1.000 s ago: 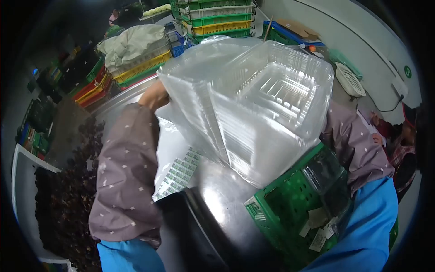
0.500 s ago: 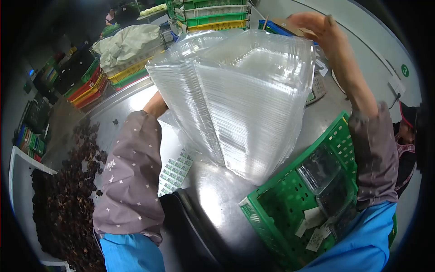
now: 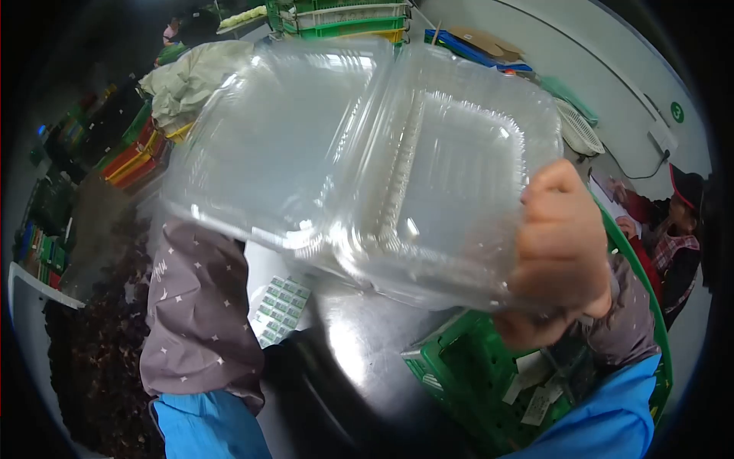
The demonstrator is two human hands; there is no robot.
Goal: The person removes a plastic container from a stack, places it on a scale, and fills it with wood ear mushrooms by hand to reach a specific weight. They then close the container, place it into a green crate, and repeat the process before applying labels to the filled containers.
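Note:
A thick stack of clear plastic clamshell containers is tilted in front of me, its hollow lids and trays facing up toward me. My right hand is at the right edge of the stack, its fingers curled in against the rim and somewhat blurred. The patterned left sleeve reaches behind the stack's left side, where the plastic hides my left hand. Beneath the stack, a sheet of green-and-white labels rests on the steel table.
At the right stands a green crate with dark-filled clear boxes and paper tags. A heap of dark brown pieces lies at left. Stacked crates and a white sack are behind. Another person is at the far right.
The container stack has tipped, so its open top faces me instead of its layered side. My right hand has come down from above to the stack's right edge. The left hand's wrist is now hidden.

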